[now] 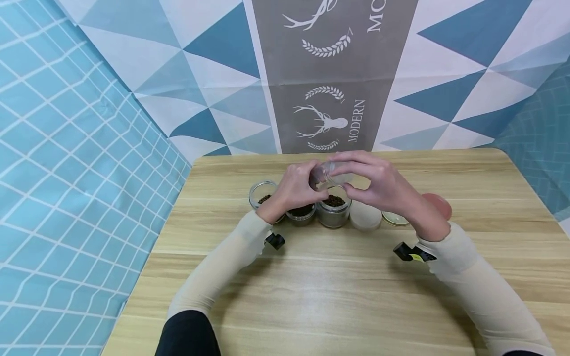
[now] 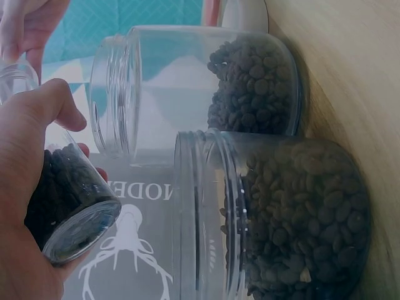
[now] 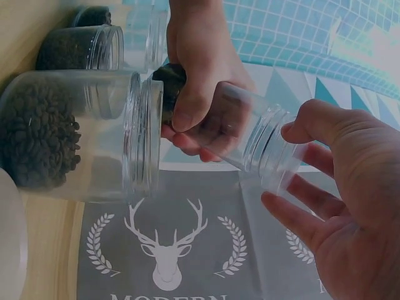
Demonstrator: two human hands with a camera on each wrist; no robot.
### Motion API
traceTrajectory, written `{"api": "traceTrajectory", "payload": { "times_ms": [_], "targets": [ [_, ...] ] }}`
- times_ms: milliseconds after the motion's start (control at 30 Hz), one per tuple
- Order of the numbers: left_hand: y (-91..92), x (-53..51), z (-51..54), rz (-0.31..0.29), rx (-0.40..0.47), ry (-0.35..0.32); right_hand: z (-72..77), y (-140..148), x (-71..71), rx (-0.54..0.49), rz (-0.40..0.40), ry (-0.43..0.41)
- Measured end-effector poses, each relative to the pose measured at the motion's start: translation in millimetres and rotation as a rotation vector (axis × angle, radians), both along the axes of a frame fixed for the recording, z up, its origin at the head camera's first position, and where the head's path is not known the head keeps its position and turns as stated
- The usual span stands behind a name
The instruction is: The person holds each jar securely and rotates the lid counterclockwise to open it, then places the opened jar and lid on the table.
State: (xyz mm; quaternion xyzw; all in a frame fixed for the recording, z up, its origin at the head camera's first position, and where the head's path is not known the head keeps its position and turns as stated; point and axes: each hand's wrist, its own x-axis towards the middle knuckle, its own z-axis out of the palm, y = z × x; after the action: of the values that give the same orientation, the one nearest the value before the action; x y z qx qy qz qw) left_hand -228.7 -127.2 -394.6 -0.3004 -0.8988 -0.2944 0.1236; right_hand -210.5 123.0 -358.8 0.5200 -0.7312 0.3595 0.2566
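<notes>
My left hand (image 1: 299, 185) grips a small clear glass jar (image 2: 75, 212) with dark beans in its base end, held tilted above the table. The fingers of my right hand (image 1: 376, 180) curl round its clear threaded mouth (image 3: 272, 147); whether a clear cap sits there, I cannot tell. Just below both hands, a wide open glass jar (image 1: 333, 217) is partly filled with dark beans. To its left stand another open jar (image 1: 301, 216) of dark contents and a third open jar (image 1: 262, 190), partly covered by my left wrist.
Right of the jars lie a whitish round lid (image 1: 365, 216), a gold-rimmed disc (image 1: 395, 219) partly behind my right forearm, and a pinkish-red round lid (image 1: 438, 205). The wooden table (image 1: 303, 296) meets a patterned cloth backdrop (image 1: 329, 113) at its far edge.
</notes>
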Motion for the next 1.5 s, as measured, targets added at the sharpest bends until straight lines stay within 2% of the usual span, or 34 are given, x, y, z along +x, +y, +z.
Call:
{"api": "traceTrajectory", "payload": {
  "times_ms": [433,833,1133,1367,1500],
  "targets": [
    [0.9,-0.8,-0.2,0.001,-0.003,0.004,-0.4,18.8,0.3,0.027,-0.115,-0.032],
    [-2.1,0.8,-0.6,0.02,-0.007,-0.02,-9.6,43.2,5.4,0.081,-0.301,-0.098],
    [-3.1,2.1,-1.0,0.02,0.005,-0.022,-15.9,74.6,9.4,0.134,-0.426,-0.128],
    [-3.1,2.8,-1.6,0.019,0.017,-0.017,-25.4,104.2,10.3,0.19,-0.511,-0.118],
    [-3.3,2.6,-2.2,0.016,0.022,-0.011,-34.9,120.9,13.0,0.233,-0.577,-0.179]
  ]
}}
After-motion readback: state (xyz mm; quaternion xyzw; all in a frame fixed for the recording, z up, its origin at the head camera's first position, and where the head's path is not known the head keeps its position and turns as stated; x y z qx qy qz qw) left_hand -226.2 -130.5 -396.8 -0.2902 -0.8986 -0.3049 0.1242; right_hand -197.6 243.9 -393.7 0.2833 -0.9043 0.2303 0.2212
